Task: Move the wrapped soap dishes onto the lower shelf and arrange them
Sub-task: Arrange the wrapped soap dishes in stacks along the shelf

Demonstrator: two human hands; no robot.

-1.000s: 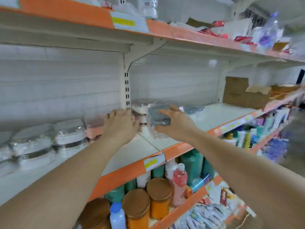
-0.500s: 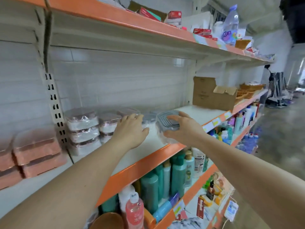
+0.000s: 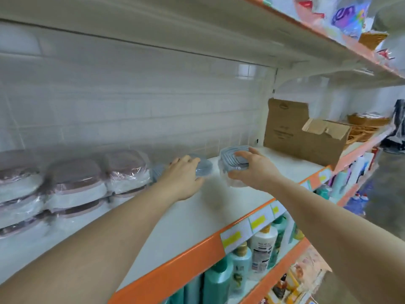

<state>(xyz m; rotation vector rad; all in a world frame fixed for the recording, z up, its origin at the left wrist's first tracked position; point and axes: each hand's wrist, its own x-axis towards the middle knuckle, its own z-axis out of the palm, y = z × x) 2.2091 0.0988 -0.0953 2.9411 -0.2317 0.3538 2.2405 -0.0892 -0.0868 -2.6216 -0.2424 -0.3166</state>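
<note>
Far left of both hands: stacked wrapped soap dishes with pink lids [image 3: 76, 183] stand in rows along the back of the white shelf [image 3: 197, 218], two or three high. Blur hides the wrap detail and the exact count.

Left hand [image 3: 182, 178]: palm down, fingers reaching forward onto a blue-grey wrapped dish [image 3: 202, 168] that lies flat on the shelf, just right of the pink stacks. Fingers look fairly straight and resting on the lid, not curled round it. The hand covers most of this dish; a second blue-grey edge shows at the wrist side, and whether it is a separate dish cannot be told.

Right hand [image 3: 252, 170]: grips a second blue-grey wrapped dish [image 3: 233, 163], thumb under the near edge, fingers over the ribbed lid. The dish is tilted towards the camera; whether its base touches the shelf is unclear through the clear wrap.

Key relation: the held dish sits just right of the resting one, a narrow gap between them, at about the same depth on the shelf. Its long axis appears to run left to right along the shelf. Judgement: the right hand is the one placed to set it down and close the gap leftwards; the left hand steadies the neighbour.

Right of the hands: an open cardboard box [image 3: 306, 137], well apart.
</note>
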